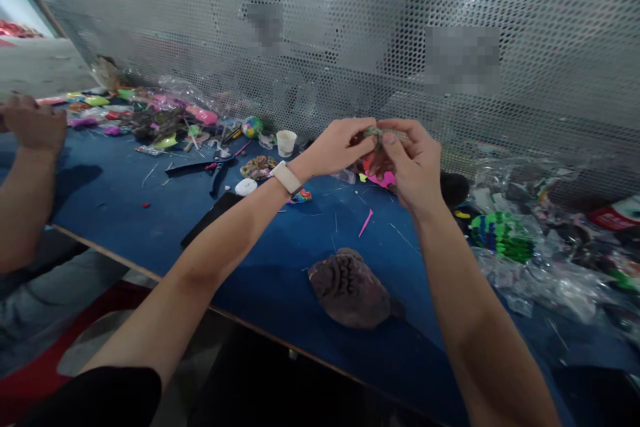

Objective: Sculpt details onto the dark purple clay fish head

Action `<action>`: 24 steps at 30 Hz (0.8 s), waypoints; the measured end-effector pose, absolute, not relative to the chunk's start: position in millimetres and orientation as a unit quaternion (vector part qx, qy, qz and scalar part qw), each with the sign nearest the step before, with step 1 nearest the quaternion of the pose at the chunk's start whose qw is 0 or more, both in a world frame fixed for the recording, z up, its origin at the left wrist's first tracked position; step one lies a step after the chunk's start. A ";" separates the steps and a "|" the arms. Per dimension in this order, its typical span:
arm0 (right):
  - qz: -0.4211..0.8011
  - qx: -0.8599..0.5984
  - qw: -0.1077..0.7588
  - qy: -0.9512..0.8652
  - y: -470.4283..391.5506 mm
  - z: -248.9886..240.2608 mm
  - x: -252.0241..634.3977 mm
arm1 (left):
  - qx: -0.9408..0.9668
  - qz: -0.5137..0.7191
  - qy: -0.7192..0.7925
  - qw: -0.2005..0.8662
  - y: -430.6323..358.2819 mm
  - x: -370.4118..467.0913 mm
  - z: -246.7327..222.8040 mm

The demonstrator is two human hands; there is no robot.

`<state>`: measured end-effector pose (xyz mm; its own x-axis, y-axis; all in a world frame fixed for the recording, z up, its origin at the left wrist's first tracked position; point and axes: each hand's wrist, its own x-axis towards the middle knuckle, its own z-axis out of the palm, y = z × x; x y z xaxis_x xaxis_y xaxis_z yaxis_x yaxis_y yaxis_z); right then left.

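A blue tabletop (290,247) runs along a perforated metal wall (325,20), its near edge slanting down toward the right. Loose plastic bags and brightly coloured scraps (170,113) crowd its far left, and more crumpled clear plastic (555,280) lies at the right around a green and blue lump (503,235). Between these stand or lie a white cup (287,143), a dark-handled tool (219,167), a pink stick (366,222) and, close to the near edge, a dark brown fish-shaped piece (350,293). Both bare arms reach forward from the lower corners and converge near the wall. The left hand (353,141), with a pale band (287,177) at its wrist, and the right hand (417,157) meet with fingers bent, together pinching a small greenish patterned piece (374,131). This piece is raised in front of the wall, above red and pink material (383,178) partly covered by the hands. The fingers hide most of the held piece, so its full shape cannot be told. At the left, another person's hand (37,123) and forearm are cut off by the frame. Two patches of the wall are pixelated, and the tool's working end is hard to make out.
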<state>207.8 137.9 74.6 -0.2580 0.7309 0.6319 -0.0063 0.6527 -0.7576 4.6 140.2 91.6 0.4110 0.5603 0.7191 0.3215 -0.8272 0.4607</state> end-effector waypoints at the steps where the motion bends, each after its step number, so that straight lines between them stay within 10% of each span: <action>1: 0.349 -0.254 0.544 -0.719 140.5 73.7 208.1 | 0.833 0.469 0.270 0.113 140.8 4.2 91.4; 15: 0.148 -0.313 0.611 -0.712 145.9 68.4 211.4 | 0.832 0.457 0.265 0.168 148.1 10.4 80.5; 24: 0.293 -0.289 0.638 -0.650 152.2 67.5 211.1 | 0.796 0.449 0.244 0.323 154.4 12.8 73.5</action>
<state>211.1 152.2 67.5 -0.0174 0.7506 0.6605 0.0016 0.6606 -0.7507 12.8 154.4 73.5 0.4771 0.6787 0.5583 0.0986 -0.6726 0.7334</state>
